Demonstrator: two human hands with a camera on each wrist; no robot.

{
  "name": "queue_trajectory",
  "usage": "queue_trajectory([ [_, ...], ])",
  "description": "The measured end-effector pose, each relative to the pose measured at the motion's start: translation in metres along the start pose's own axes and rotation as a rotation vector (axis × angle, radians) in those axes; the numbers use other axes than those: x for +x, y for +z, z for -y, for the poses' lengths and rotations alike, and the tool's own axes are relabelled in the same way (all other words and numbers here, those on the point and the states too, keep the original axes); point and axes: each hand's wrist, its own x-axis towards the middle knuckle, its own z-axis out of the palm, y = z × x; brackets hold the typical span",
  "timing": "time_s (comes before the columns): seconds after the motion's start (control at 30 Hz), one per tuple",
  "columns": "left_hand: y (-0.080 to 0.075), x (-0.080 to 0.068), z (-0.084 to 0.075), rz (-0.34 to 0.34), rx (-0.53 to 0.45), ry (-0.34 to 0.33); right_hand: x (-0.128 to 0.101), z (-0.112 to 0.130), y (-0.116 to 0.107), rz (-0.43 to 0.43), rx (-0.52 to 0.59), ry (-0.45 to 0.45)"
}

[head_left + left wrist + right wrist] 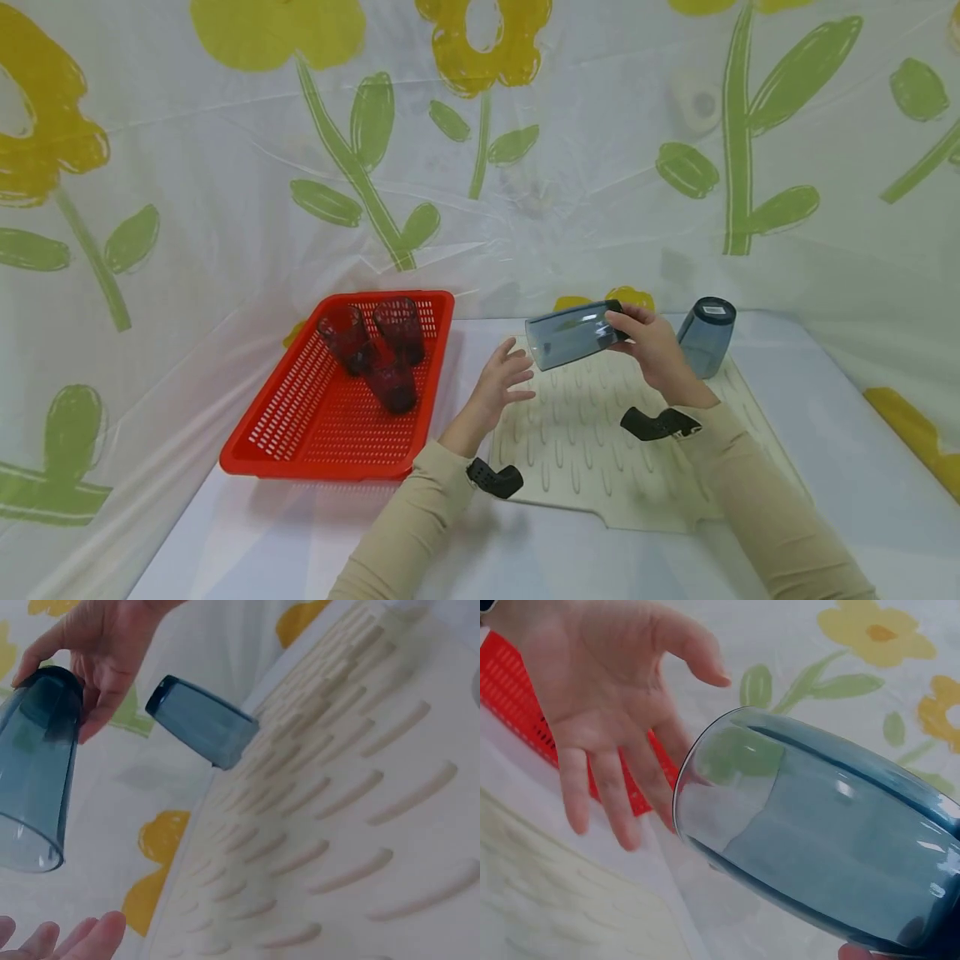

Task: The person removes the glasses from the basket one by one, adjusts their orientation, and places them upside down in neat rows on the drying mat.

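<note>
My right hand (654,350) grips a blue drinking glass (573,335) by its dark base, holding it tilted on its side above the mat with the mouth toward the left. My left hand (501,383) is spread close to that mouth, its fingers straight and nothing in them. In the right wrist view the left palm (604,705) faces the camera behind the glass rim. A second blue glass (707,337) stands upside down at the back right of the cream ridged drying mat (570,433), partly behind my right hand.
To the left a red perforated basket (330,442) holds several glasses, among them one dark glass (393,383) lying on its side. A white table (540,558) lies beneath, with a flower-printed sheet (570,192) hanging behind it.
</note>
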Motion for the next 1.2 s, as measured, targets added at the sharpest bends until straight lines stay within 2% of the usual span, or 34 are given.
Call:
queue_trajectory([
  [0.13, -0.003, 0.000, 0.002, -0.008, 0.055, -0.008, 0.006, 0.008, -0.011, -0.011, -0.078, -0.009],
  [0.4, -0.007, 0.001, 0.005, -0.019, 0.108, -0.030, 0.018, 0.024, -0.029, -0.022, -0.356, 0.000],
  [0.63, -0.009, 0.001, 0.005, -0.034, 0.207, -0.062, 0.020, 0.038, -0.041, -0.018, -0.468, 0.018],
  [1.07, -0.001, -0.005, -0.002, -0.099, 0.422, -0.028, 0.030, 0.046, -0.046, -0.018, -0.694, 0.060],
  [1.2, -0.001, -0.004, -0.006, -0.113, 0.479, -0.022, 0.034, 0.046, -0.046, -0.013, -0.733, 0.077],
])
